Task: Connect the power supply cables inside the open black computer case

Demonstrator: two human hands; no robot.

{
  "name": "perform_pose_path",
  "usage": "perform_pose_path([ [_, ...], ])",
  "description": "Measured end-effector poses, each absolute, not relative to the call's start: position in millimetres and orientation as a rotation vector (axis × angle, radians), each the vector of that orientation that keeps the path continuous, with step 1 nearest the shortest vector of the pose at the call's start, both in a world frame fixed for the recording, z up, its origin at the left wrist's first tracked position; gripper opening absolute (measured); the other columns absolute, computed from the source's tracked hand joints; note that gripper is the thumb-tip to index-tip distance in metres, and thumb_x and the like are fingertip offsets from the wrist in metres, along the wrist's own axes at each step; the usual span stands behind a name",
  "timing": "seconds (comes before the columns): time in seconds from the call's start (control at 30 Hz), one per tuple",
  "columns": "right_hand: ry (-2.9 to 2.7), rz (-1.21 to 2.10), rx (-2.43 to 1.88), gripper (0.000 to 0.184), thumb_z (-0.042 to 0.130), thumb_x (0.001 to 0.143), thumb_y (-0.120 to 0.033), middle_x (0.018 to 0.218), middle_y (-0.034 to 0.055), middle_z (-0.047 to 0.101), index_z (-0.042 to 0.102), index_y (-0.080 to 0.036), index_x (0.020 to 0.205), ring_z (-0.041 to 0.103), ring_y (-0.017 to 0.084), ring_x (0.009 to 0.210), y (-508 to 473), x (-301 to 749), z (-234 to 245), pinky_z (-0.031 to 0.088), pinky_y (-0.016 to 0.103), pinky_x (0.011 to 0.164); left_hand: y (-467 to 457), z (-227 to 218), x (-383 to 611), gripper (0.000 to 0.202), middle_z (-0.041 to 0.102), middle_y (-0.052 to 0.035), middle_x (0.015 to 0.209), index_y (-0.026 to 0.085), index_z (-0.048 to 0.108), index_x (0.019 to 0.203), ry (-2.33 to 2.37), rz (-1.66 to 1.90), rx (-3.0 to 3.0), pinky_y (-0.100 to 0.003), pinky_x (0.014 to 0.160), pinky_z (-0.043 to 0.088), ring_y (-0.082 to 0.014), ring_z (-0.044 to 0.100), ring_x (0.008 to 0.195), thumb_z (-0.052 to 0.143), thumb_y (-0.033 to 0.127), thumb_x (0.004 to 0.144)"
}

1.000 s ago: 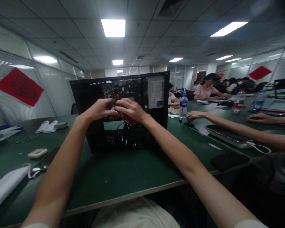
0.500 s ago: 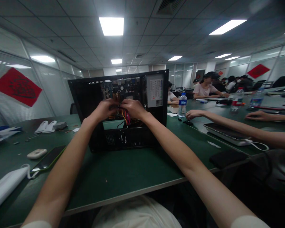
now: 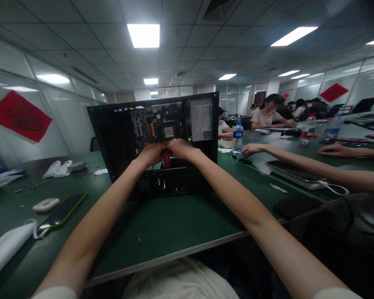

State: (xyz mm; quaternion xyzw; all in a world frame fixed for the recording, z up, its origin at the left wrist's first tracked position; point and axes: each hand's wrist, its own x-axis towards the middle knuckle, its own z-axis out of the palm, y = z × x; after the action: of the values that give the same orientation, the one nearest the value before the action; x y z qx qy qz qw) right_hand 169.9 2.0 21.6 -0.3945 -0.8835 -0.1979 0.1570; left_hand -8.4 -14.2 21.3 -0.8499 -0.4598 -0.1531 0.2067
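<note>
An open black computer case (image 3: pixel 162 180) stands upright on the green table in front of me. Inside it show a motherboard (image 3: pixel 168 118) with several slots and, at the upper right, a grey power supply (image 3: pixel 201 118) with a label. My left hand (image 3: pixel 152 154) and my right hand (image 3: pixel 180 148) meet at the motherboard's lower edge, fingers curled inward. Just beneath them hangs a bundle of coloured cables (image 3: pixel 165 159), its upper end running into my closed fingers. Both sets of fingertips are hidden behind the hands.
A phone (image 3: pixel 62 211), a cream oval case (image 3: pixel 46 204) and a white power bank (image 3: pixel 8 249) lie to the left. Right of the case are a water bottle (image 3: pixel 237 138), another person's hand (image 3: pixel 252 149) and a silver-edged device (image 3: pixel 294 174). More people sit further back.
Both hands have moved down, from over the middle of the motherboard to its lower edge. The cables came down with them, and more of the board shows. The view has shifted slightly.
</note>
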Motion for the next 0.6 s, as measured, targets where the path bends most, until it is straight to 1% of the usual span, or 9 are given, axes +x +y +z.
perform_pose_path([
  [0.1,-2.553,-0.587,-1.173,0.027,0.061,0.092,-0.020,0.117,0.0215,0.072,0.074,-0.010,0.114,0.069,0.033,0.110,7.2,171.8,13.4,0.053,0.037,0.092,-1.3,15.7,-4.5,0.025,0.077,-0.0142,0.106,0.019,0.080,0.100,-1.261,-0.398,-2.390,-0.034,0.092,0.053,-0.0275,0.071,0.103,0.058,0.024,0.090],
  [0.23,-2.542,-0.574,-1.190,0.027,0.061,0.092,-0.019,0.117,0.0224,0.072,0.074,-0.009,0.113,0.069,0.032,0.110,9.0,174.8,7.4,0.053,0.036,0.092,9.3,13.2,-3.1,0.022,0.078,-0.0124,0.101,0.021,0.081,0.096,-1.223,-0.371,-2.452,-0.033,0.091,0.053,-0.0250,0.071,0.100,0.060,0.022,0.087],
  [0.47,-2.527,-0.567,-1.222,0.029,0.064,0.087,-0.016,0.116,0.0218,0.072,0.076,-0.009,0.112,0.070,0.034,0.106,0.1,174.4,6.2,0.057,0.036,0.086,8.5,10.5,-10.8,0.025,0.077,-0.0177,0.100,0.016,0.080,0.092,-1.227,-0.317,-2.377,-0.037,0.083,0.055,-0.0305,0.073,0.095,0.057,0.025,0.089],
  [0.6,-2.526,-0.579,-1.228,0.030,0.064,0.088,-0.016,0.116,0.0228,0.072,0.075,-0.007,0.113,0.070,0.035,0.109,-3.4,172.4,6.6,0.056,0.037,0.088,7.4,9.7,-11.7,0.025,0.077,-0.0181,0.098,0.015,0.080,0.093,-1.264,-0.284,-2.345,-0.037,0.082,0.055,-0.0311,0.074,0.094,0.057,0.023,0.088],
])
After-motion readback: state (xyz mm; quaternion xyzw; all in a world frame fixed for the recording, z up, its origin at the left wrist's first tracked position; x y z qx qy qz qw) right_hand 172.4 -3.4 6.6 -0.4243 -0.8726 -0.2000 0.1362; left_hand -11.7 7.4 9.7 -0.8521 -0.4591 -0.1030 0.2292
